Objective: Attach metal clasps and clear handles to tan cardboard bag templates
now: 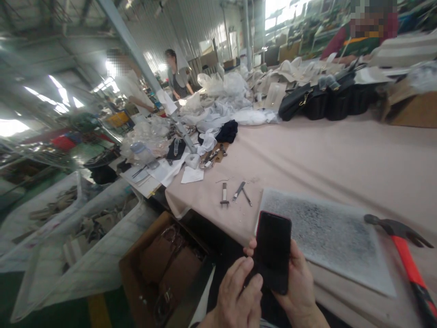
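Note:
A black phone [273,248] with a dark screen and a red edge stands upright in front of me, over the near table edge. My right hand [300,284] cups it from behind, with fingertips wrapped round its left side. The curled fingers of my left hand [239,294] pinch the phone's lower left corner. Just beyond the phone a grey speckled board [334,237] lies flat on the table [324,155], which has a pale pink cover.
A red-handled hammer [408,257] lies right of the board. Small metal tools [235,192] lie ahead. An open cardboard box [164,269] of brown leather pieces sits below the table edge. Black handbags [324,102], plastic bags and cloth crowd the far side, where other people work.

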Demonstrator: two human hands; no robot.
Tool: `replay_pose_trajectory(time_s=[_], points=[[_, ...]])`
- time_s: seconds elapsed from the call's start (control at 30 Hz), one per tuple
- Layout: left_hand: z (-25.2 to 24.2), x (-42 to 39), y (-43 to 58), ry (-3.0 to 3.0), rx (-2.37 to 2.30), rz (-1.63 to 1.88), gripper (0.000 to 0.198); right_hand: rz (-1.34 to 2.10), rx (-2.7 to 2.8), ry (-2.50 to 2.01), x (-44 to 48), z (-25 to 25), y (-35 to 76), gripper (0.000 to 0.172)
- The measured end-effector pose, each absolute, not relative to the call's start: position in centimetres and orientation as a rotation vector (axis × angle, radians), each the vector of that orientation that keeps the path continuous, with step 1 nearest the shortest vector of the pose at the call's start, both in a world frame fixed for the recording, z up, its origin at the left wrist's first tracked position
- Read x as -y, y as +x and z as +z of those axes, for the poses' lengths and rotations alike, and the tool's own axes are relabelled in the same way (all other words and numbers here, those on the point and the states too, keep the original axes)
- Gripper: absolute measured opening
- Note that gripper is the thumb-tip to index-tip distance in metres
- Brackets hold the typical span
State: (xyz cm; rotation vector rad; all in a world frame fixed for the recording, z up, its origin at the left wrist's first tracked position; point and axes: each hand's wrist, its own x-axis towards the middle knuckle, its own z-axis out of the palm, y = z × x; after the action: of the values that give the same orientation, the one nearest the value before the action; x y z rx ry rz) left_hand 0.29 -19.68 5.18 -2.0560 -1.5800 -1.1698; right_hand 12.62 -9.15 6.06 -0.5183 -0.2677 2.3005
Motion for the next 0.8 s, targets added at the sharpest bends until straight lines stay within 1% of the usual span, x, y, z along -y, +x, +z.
replay_pose_trajectory(time_s=[0.17, 0.4, 0.6, 0.7, 0.8], points=[[5.3, 19.3, -0.1, -2.088, 1.675, -1.223, 0.043, 2.299, 0.213, -0.607, 9.0, 5.4, 12.7, 0.061], [5.4, 19.2, -0.1, -2.041, 1.826, -1.296, 0.046, 2.284, 0.176, -0.721, 8.9, 4.9, 12.4, 0.063], [4.6, 19.3, -0.6, -2.060, 1.898, -1.403, 0.054, 2.214, 0.290, -0.820, 8.6, 5.8, 11.4, 0.052], [3.7, 19.5, -0.5, -1.983, 2.039, -1.596, 0.058, 2.174, 0.336, -0.889, 8.7, 6.0, 10.6, 0.051], [2.7, 19.5, -0.1, -1.815, 2.322, -1.972, 0.055, 2.159, 0.433, -0.996, 9.2, 5.5, 9.9, 0.057]])
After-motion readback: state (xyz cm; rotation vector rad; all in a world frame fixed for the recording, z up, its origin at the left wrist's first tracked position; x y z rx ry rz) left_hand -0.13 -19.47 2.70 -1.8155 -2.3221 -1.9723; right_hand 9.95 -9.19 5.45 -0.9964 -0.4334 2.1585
